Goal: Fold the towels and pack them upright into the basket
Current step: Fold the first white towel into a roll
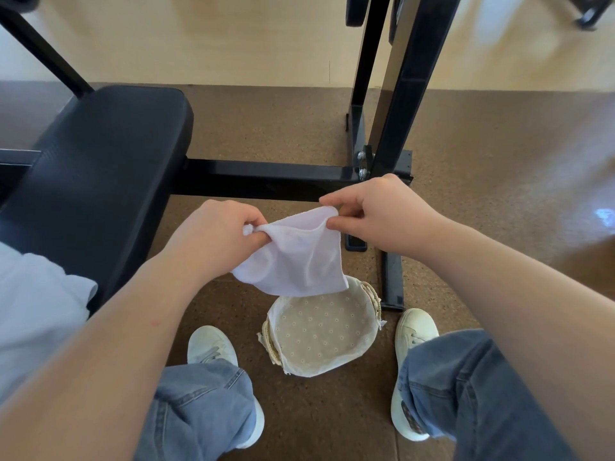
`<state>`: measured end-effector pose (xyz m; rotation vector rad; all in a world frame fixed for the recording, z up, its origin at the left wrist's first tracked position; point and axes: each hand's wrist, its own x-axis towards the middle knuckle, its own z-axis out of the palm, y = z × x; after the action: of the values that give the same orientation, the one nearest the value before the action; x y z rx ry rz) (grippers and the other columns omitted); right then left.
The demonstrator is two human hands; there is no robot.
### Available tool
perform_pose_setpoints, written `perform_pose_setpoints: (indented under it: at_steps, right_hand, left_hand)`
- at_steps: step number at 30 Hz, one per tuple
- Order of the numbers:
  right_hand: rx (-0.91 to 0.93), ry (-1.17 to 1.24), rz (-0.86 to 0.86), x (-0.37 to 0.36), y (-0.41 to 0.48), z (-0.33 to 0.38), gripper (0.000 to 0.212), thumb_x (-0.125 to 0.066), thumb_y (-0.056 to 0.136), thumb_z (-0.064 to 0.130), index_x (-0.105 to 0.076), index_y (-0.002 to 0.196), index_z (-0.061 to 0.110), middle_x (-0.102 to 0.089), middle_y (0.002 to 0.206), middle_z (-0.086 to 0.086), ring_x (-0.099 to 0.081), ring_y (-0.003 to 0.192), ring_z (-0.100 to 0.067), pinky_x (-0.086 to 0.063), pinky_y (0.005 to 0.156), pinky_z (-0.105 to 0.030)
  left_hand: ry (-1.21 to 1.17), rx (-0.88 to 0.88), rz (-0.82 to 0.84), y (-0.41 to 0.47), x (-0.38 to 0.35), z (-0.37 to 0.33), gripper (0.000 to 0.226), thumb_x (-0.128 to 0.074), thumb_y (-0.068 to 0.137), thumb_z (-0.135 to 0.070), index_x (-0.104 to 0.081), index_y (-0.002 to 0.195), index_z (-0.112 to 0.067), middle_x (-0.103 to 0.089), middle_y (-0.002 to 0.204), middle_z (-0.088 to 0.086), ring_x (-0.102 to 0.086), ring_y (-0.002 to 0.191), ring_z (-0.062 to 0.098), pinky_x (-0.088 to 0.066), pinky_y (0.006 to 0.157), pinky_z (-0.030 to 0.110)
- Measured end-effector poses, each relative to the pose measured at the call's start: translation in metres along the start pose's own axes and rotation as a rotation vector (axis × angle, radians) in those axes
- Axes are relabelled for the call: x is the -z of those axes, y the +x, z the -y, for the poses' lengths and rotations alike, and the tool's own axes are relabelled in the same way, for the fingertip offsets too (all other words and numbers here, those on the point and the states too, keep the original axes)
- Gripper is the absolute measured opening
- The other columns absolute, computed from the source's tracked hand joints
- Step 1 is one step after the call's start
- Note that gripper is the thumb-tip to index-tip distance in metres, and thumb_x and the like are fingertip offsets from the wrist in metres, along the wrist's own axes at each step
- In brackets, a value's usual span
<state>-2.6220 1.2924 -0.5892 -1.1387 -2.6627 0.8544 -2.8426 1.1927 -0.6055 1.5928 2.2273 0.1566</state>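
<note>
Hands meet in mid-air over the floor. The left hand (213, 231) has its fingers curled round one bunched upper corner of a small white cloth towel (299, 257); the right hand (376, 214) pinches the other upper corner between thumb and forefinger. The towel hangs slack and creased between them, not yet folded.

Straight below the hands stands one round pale woven basket with a beige dotted cloth liner (367, 337) on a brown speckled cork-like floor (482, 194). The towel's lower edge hangs in front of the basket's far rim and hides part of it. Two white sneakers flank the basket – one under the left forearm (211, 344), one under the right (414, 331) – with blue jeans legs nearer the camera.

Beyond the left hand lies a black padded bench (109, 154). Its black metal frame (266, 176) runs across just past both hands and rises in uprights beyond the right hand, with two silver bolts (362, 164) at the joint. A cream wall (199, 38) closes the far side.

Left of the left forearm, white fabric (36, 311) rests against the bench; whether it is more towels or clothing cannot be told.
</note>
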Motion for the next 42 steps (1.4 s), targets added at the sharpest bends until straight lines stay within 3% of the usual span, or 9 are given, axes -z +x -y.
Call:
perform_pose_setpoints:
  at_steps: [3,6,12,16,23,30,35,39,42]
  right_hand:
    - [-0.043,-0.041,0.009,0.0,0.003,-0.003,0.031,-0.065,0.1,0.033,-0.071,0.13,0.029,-0.078,0.104,0.013,-0.067,0.095,0.002,-0.039,0.088,-0.005]
    - [-0.074,-0.045,0.017,-0.001,0.005,-0.007,0.02,-0.065,0.1,0.033,-0.077,0.116,0.029,-0.073,0.095,0.016,-0.066,0.084,0.004,-0.039,0.074,-0.003]
    - [-0.077,-0.094,0.066,-0.004,0.004,-0.007,0.022,-0.063,0.101,0.038,-0.076,0.114,0.026,-0.071,0.097,0.012,-0.065,0.087,-0.003,-0.047,0.075,-0.013]
    - [-0.089,-0.17,0.11,-0.005,0.006,-0.007,0.023,-0.059,0.103,0.037,-0.075,0.114,0.024,-0.066,0.091,0.013,-0.06,0.079,-0.001,-0.043,0.069,-0.012]
    - [-0.286,-0.225,-0.037,0.007,0.006,-0.02,0.022,-0.05,0.106,0.028,-0.07,0.109,0.018,-0.066,0.091,0.002,-0.062,0.085,-0.016,-0.045,0.073,-0.028]
    - [-0.541,-0.258,-0.095,0.026,0.002,-0.049,0.028,-0.051,0.104,0.022,-0.072,0.098,0.006,-0.068,0.084,-0.012,-0.064,0.077,-0.029,-0.054,0.063,-0.035]
    - [-0.487,-0.128,-0.173,0.025,0.0,-0.043,0.02,-0.05,0.107,0.025,-0.064,0.099,0.014,-0.064,0.089,-0.004,-0.059,0.076,-0.02,-0.046,0.066,-0.033]
    - [-0.57,-0.234,0.036,0.028,-0.004,-0.04,0.03,-0.05,0.106,0.022,-0.074,0.106,0.003,-0.073,0.097,-0.016,-0.069,0.087,-0.031,-0.06,0.076,-0.04]
    - [-0.572,-0.155,-0.019,0.028,-0.005,-0.035,0.031,-0.05,0.104,0.024,-0.073,0.105,0.004,-0.073,0.094,-0.017,-0.07,0.087,-0.032,-0.062,0.079,-0.043]
  left_hand:
    - [0.001,0.006,-0.007,0.0,0.0,0.001,0.008,-0.06,0.101,-0.039,-0.066,0.098,-0.034,-0.063,0.089,-0.005,-0.057,0.078,0.011,-0.055,0.072,0.026]
    - [0.013,0.006,-0.012,0.0,-0.001,0.0,0.01,-0.058,0.102,-0.039,-0.066,0.097,-0.034,-0.064,0.091,-0.004,-0.057,0.078,0.011,-0.055,0.073,0.026]
    - [0.035,0.006,-0.017,0.001,-0.001,0.001,0.01,-0.058,0.102,-0.038,-0.067,0.099,-0.033,-0.066,0.093,-0.003,-0.057,0.079,0.011,-0.054,0.074,0.026]
    - [0.011,0.006,-0.057,0.0,-0.002,0.003,0.01,-0.062,0.099,-0.044,-0.065,0.098,-0.035,-0.065,0.095,-0.005,-0.056,0.08,0.011,-0.05,0.074,0.027]
    - [-0.357,0.086,-0.198,-0.002,0.007,0.004,0.027,-0.075,0.089,-0.043,-0.068,0.112,-0.031,-0.065,0.102,-0.008,-0.061,0.089,0.011,-0.046,0.072,0.022]
    - [-0.782,0.255,-0.3,0.002,0.014,0.02,0.02,-0.066,0.099,-0.031,-0.069,0.118,-0.024,-0.072,0.107,-0.003,-0.075,0.087,0.009,-0.062,0.087,0.037]
    - [-0.667,0.256,-0.356,0.002,0.01,0.016,0.007,-0.061,0.101,-0.036,-0.063,0.108,-0.034,-0.072,0.092,-0.009,-0.073,0.085,0.013,-0.061,0.081,0.04]
    - [-0.594,0.286,-0.333,0.003,0.01,0.019,0.019,-0.064,0.098,-0.041,-0.068,0.111,-0.027,-0.07,0.09,-0.003,-0.066,0.088,0.014,-0.055,0.081,0.038]
    - [-0.557,0.301,-0.357,0.004,0.007,0.018,0.024,-0.065,0.097,-0.045,-0.069,0.098,-0.022,-0.067,0.09,-0.001,-0.06,0.085,0.012,-0.048,0.077,0.035]
